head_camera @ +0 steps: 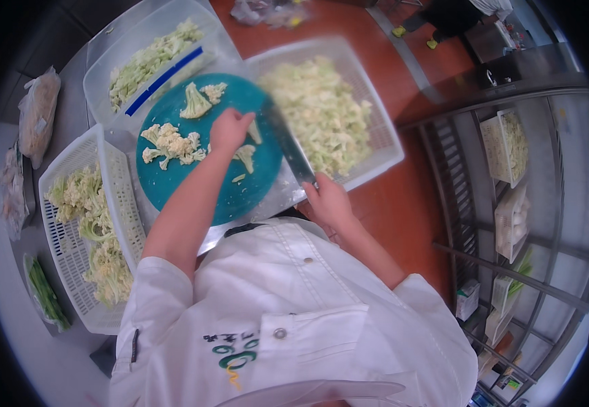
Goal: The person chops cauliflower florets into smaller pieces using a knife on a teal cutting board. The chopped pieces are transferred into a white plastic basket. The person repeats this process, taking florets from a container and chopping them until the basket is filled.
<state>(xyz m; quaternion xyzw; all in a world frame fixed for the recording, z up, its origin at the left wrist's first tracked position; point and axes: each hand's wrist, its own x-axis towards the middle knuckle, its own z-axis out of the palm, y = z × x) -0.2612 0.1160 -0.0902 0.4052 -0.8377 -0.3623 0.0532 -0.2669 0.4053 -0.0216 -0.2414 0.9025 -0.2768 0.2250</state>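
Observation:
On a round teal cutting board (172,191), my left hand (230,133) is curled over a pale cauliflower piece (255,132), which pokes out by the thumb. My right hand (329,202) grips the handle of a broad kitchen knife (297,155). Its blade lies between the board's right edge and a white basket (383,127), slightly blurred. A cluster of cauliflower florets (172,145) rests left of my left hand. Farther up the board is a thick-stemmed cauliflower floret (195,102). A smaller cut floret (245,156) lies just below my left hand.
Cut cauliflower (320,112) fills the right basket. A clear plastic bin (106,61) with chopped pieces stands beyond the board. Larger cauliflower sections (109,259) sit in a white perforated basket (68,285) at left. A metal rack (508,274) stands at right; another person (449,18) is far off.

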